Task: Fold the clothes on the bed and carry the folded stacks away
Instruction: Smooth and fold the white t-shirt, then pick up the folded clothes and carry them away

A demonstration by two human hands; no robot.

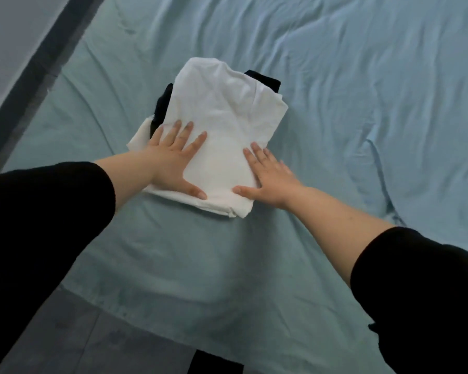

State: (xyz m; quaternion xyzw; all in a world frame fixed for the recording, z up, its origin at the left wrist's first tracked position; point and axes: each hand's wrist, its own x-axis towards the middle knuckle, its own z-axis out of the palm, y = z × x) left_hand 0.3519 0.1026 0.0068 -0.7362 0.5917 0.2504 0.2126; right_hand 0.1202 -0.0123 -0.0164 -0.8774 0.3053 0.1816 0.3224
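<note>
Bedding: pale blue-green sheet [362, 103], creased, covering the bed and filling most of the view; its near hem hangs over grey floor [65, 333].
Room: pale wall [11, 36] at far left, with a dark strip [38, 76] along the bed's left side.
Clothing worn: black sleeves [38, 211], pushed up both forearms.
Stack: folded clothes mid-sheet, straight ahead of the person. White garment [222, 109] on top; dark garment [265, 81] showing under it at the far and left edges; second white piece [139, 136] poking out at lower left. The long axis runs away from the person, with the near end under both hands.
Left hand [173, 160]: flat, fingers spread, pressing the near-left part of the top garment.
Right hand [270, 176]: flat, fingers spread, on the near-right edge, partly off the cloth.
Judgement: folding looks done. Lifting calls for a hand slid under each long side.
</note>
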